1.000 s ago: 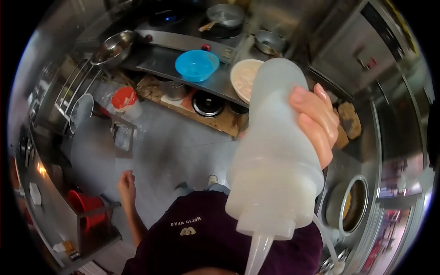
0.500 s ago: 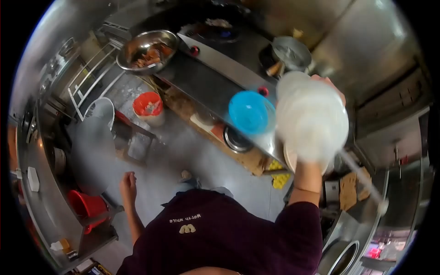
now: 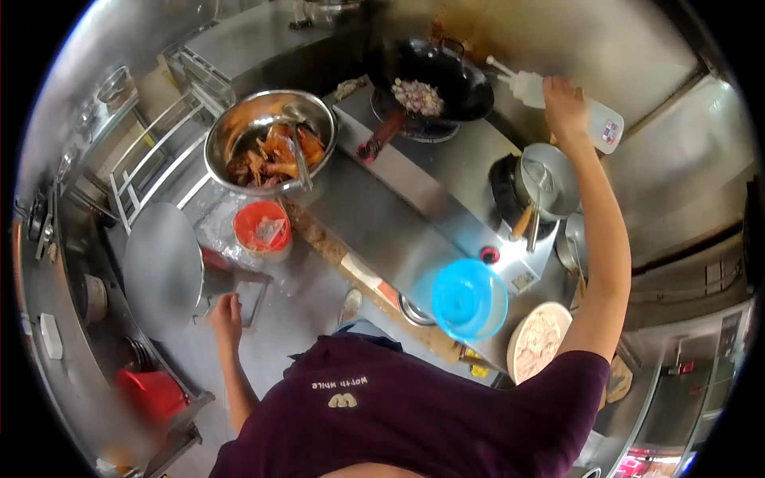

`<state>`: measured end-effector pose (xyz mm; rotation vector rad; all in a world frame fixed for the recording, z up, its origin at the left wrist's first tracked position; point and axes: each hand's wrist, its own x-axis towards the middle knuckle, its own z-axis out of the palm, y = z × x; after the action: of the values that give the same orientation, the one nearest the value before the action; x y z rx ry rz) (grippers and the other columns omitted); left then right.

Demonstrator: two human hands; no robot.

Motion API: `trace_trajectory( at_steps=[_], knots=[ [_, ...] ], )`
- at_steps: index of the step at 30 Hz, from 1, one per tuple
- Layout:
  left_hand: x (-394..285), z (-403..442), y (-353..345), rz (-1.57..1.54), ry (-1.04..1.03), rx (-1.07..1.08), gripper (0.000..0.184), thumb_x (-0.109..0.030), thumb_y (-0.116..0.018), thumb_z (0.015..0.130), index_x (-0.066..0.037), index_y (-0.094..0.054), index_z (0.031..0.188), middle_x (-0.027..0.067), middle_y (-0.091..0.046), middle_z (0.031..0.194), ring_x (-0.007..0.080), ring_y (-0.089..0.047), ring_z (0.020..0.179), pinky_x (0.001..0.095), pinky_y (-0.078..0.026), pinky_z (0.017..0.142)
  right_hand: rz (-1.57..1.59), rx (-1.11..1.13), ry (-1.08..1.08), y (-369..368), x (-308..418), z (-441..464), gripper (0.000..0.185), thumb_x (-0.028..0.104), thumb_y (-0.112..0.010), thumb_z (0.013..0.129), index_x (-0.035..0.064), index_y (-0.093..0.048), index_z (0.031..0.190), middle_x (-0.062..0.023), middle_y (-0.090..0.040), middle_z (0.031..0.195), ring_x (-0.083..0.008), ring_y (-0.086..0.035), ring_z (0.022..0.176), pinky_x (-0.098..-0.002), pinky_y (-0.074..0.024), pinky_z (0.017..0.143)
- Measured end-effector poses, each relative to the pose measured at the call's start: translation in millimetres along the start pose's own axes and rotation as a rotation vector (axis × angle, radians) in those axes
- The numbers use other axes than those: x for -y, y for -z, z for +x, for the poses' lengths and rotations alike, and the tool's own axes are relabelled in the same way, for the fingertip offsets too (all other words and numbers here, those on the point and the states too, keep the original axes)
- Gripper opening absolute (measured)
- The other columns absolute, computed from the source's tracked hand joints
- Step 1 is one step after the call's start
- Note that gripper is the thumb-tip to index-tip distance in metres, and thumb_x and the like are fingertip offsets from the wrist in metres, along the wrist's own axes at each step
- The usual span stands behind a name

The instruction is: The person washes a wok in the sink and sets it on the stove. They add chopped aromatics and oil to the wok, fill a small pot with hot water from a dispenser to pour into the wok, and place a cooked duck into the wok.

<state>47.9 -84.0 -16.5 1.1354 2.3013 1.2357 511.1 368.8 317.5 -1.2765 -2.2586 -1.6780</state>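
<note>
Your right hand (image 3: 566,111) wraps round the bottle (image 3: 598,123) near its middle, fingers closed about it; how hard they press, I cannot tell. The bottle is held up toward the back edge of the bench (image 3: 366,211), beside the wok (image 3: 472,89). Your left hand (image 3: 225,312) hangs low, well apart from the bench's front edge, fingers loosely curled; I cannot tell whether they meet the palm.

A hard squeeze could spurt past the wok onto the burner or wall, since it is unclear whether the nozzle (image 3: 496,64) is over the rim. Your arm reaches across the pan (image 3: 562,199), so dropping the elbow could catch the tools leaning in it. The blue bowl (image 3: 498,299) sits near the bench's front edge, where leaning in could knock it off.

The bottle lies on its side, its long axis running roughly along the bench's back edge. The nozzle points toward the bench's left end, the base toward its right.
</note>
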Motion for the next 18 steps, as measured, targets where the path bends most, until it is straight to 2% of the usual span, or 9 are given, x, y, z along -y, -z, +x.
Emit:
trace_trajectory(
  at_steps=[2,5,8,10,14,16,18],
  knots=[
    [-20.8,23.0,-7.3,-0.031,0.027,-0.008,0.018,-0.015,-0.048,0.087,0.001,-0.056,0.088,0.0037,-0.055,0.065,0.0096,-0.051,0.059,0.0222,-0.041,0.056,-0.028,0.046,0.07,-36.3,11.7,32.4,0.018,0.011,-0.049,0.074,0.0072,-0.051,0.092,-0.0059,-0.054,0.09,-0.022,-0.052,0.093,-0.0408,-0.0437,0.077],
    [-28.3,54.6,-19.8,-0.088,0.074,-0.056,0.017,-0.014,-0.048,0.087,0.001,-0.056,0.089,0.0042,-0.054,0.065,0.0093,-0.051,0.06,0.0226,-0.041,0.057,0.011,0.17,0.143,-79.7,37.0,76.8,0.019,0.009,-0.051,0.073,0.0076,-0.053,0.092,-0.0063,-0.055,0.088,-0.0217,-0.052,0.093,-0.0424,-0.0407,0.081],
    [-27.3,74.5,-26.4,-0.134,0.107,-0.108,0.016,-0.014,-0.048,0.087,0.0,-0.057,0.089,0.0035,-0.054,0.066,0.0086,-0.051,0.06,0.0219,-0.041,0.056,0.063,0.03,0.238,-111.9,56.6,105.0,0.018,0.009,-0.051,0.073,0.0075,-0.054,0.09,-0.007,-0.056,0.086,-0.0221,-0.052,0.093,-0.0424,-0.0361,0.087],
    [-29.1,91.2,-26.5,-0.125,0.129,-0.116,0.016,-0.014,-0.048,0.087,-0.001,-0.057,0.089,0.0031,-0.055,0.068,0.0085,-0.051,0.06,0.0216,-0.041,0.055,0.043,0.058,0.303,-129.4,67.1,122.6,0.015,0.009,-0.051,0.073,0.0075,-0.056,0.087,-0.0071,-0.056,0.085,-0.0221,-0.052,0.092,-0.0418,-0.034,0.09],
    [-40.5,145.7,-25.3,-0.034,0.094,-0.08,0.017,-0.014,-0.049,0.088,0.0,-0.057,0.091,0.0042,-0.058,0.072,0.009,-0.053,0.062,0.0227,-0.042,0.056,-0.064,0.123,0.382,-146.6,79.2,139.5,0.01,0.009,-0.05,0.074,0.0078,-0.057,0.082,-0.0068,-0.056,0.081,-0.022,-0.052,0.09,-0.0409,-0.033,0.091],
    [-38.7,177.9,-28.5,-0.033,-0.027,-0.124,0.017,-0.015,-0.048,0.088,-0.001,-0.057,0.091,0.0051,-0.058,0.072,0.0097,-0.054,0.066,0.0231,-0.042,0.057,-0.072,0.116,0.431,-158.7,78.0,140.6,0.01,0.009,-0.05,0.074,0.0076,-0.057,0.082,-0.007,-0.057,0.081,-0.0221,-0.052,0.089,-0.0407,-0.0328,0.092],
    [-67.1,208.5,-22.1,0.021,-0.021,-0.112,0.016,-0.014,-0.048,0.088,-0.001,-0.057,0.091,0.0051,-0.056,0.071,0.0091,-0.052,0.065,0.0228,-0.042,0.057,-0.073,0.114,0.462,-165.7,74.4,149.1,0.01,0.01,-0.05,0.075,0.0073,-0.057,0.082,-0.0074,-0.057,0.082,-0.0225,-0.053,0.089,-0.0406,-0.0325,0.093]
  ],
)
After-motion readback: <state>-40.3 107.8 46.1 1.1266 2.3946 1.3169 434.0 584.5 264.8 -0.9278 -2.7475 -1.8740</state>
